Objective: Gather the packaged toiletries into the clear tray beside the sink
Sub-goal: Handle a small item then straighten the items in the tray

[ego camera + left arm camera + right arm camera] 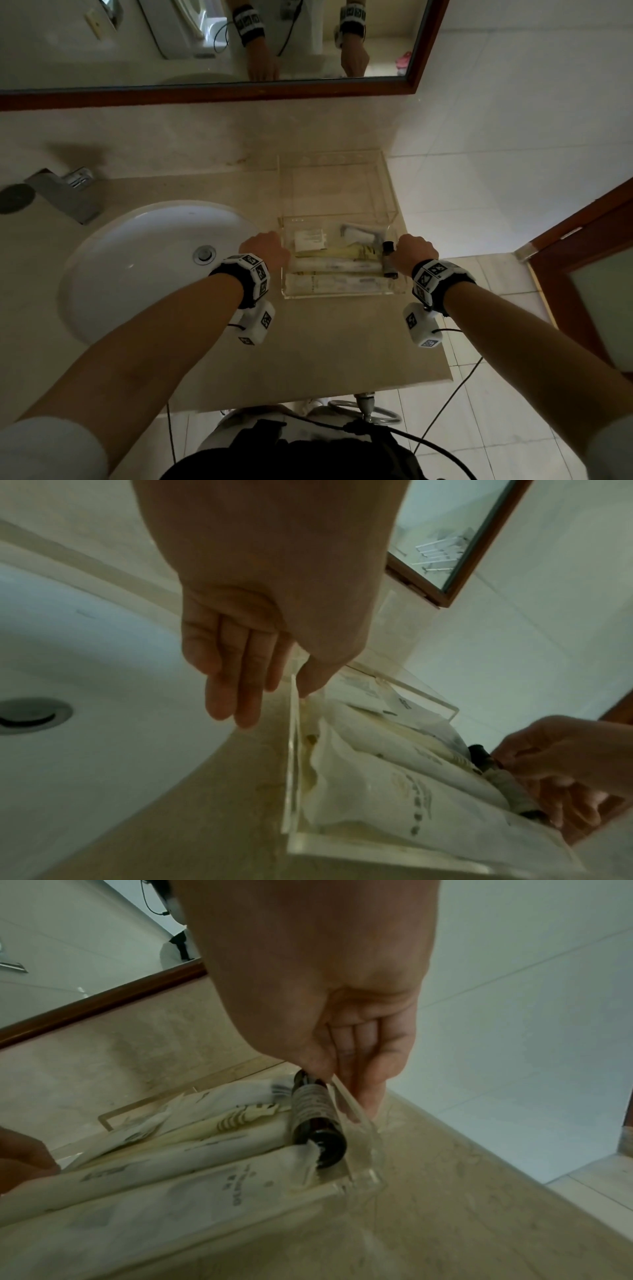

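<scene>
Both hands pinch the clear tray's [337,219] side walls, left hand [265,247] and right hand [415,250], on the surface [329,342] by the sink [113,260]; the packets [337,270] and small bottle [388,258] are inside, so gathering looks done

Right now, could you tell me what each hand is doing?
Left hand: pinches the left wall of the tray, thumb inside, fingers outside.
Right hand: pinches the tray's right wall, beside the bottle.

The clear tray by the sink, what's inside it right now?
The clear tray holds several white paper-wrapped packets, a flat sachet and a small dark bottle along its right wall. Whatever lies beneath the packets is hidden.
</scene>
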`<control>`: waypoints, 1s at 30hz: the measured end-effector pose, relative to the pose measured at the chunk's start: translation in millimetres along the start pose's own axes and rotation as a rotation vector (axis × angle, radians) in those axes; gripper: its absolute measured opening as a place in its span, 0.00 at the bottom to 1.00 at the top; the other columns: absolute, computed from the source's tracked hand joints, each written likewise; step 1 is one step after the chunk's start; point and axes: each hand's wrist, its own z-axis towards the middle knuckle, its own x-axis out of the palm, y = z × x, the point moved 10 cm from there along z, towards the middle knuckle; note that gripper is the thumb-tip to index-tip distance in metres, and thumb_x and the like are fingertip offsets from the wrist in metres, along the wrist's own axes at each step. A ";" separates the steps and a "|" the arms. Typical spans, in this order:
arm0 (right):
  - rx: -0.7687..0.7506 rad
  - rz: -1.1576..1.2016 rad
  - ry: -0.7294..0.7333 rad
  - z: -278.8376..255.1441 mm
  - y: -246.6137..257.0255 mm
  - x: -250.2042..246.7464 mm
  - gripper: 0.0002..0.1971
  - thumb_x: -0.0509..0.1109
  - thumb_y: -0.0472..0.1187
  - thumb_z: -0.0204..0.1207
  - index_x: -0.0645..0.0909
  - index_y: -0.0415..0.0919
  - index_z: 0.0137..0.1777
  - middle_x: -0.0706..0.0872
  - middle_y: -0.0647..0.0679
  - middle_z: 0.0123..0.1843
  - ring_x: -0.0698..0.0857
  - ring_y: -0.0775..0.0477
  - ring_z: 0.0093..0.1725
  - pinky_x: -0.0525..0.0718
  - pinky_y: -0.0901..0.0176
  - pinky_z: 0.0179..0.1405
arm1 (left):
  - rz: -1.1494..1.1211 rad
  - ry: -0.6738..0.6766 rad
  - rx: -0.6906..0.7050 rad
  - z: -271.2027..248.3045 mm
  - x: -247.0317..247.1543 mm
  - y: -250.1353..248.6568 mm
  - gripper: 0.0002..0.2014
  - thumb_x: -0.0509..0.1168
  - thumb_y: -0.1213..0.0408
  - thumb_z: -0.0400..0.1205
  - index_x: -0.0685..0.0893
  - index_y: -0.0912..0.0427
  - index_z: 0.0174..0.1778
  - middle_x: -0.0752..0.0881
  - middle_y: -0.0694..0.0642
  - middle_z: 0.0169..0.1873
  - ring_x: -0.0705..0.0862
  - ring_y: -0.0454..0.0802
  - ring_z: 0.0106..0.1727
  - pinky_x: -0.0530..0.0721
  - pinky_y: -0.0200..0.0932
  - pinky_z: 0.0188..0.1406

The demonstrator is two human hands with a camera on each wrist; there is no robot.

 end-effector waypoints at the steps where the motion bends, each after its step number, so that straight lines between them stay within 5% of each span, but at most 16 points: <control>1: 0.002 0.005 0.007 0.0 0.0 0.4 0.09 0.63 0.45 0.80 0.73 0.37 0.47 0.80 0.42 0.44 0.79 0.40 0.43 0.77 0.54 0.42 | -0.060 0.028 -0.009 1.6 4.5 1.4 0.10 0.60 0.59 0.79 0.78 0.63 0.39 0.85 0.58 0.42 0.84 0.56 0.40 0.81 0.44 0.38; 5: 0.001 0.023 0.035 0.3 1.1 2.1 0.08 0.64 0.43 0.79 0.73 0.37 0.46 0.79 0.42 0.44 0.79 0.40 0.43 0.79 0.53 0.43 | -0.199 0.047 -0.009 0.5 8.2 -4.1 0.10 0.60 0.64 0.78 0.75 0.62 0.30 0.85 0.60 0.35 0.87 0.59 0.40 0.87 0.49 0.45; 12: 0.004 0.036 0.014 -0.2 2.4 -1.0 0.07 0.64 0.41 0.79 0.72 0.37 0.47 0.78 0.42 0.44 0.79 0.41 0.43 0.79 0.53 0.43 | -0.183 -0.028 -0.005 -0.2 2.4 -4.4 0.15 0.58 0.65 0.79 0.73 0.62 0.26 0.80 0.56 0.26 0.81 0.56 0.31 0.83 0.45 0.39; 26: 0.008 0.049 0.002 14.6 4.2 -5.0 0.06 0.64 0.40 0.79 0.73 0.37 0.47 0.80 0.42 0.44 0.79 0.41 0.42 0.79 0.53 0.41 | -0.199 -0.018 -0.009 12.2 -3.7 -7.7 0.12 0.59 0.65 0.78 0.76 0.62 0.28 0.83 0.58 0.30 0.87 0.60 0.39 0.87 0.48 0.44; 30: 0.005 0.045 0.002 20.6 4.7 -6.2 0.10 0.64 0.41 0.79 0.77 0.34 0.54 0.84 0.39 0.51 0.79 0.40 0.43 0.79 0.52 0.43 | -0.218 -0.024 -0.011 16.5 -3.6 -6.0 0.12 0.59 0.64 0.78 0.75 0.60 0.29 0.83 0.59 0.32 0.86 0.59 0.38 0.87 0.47 0.44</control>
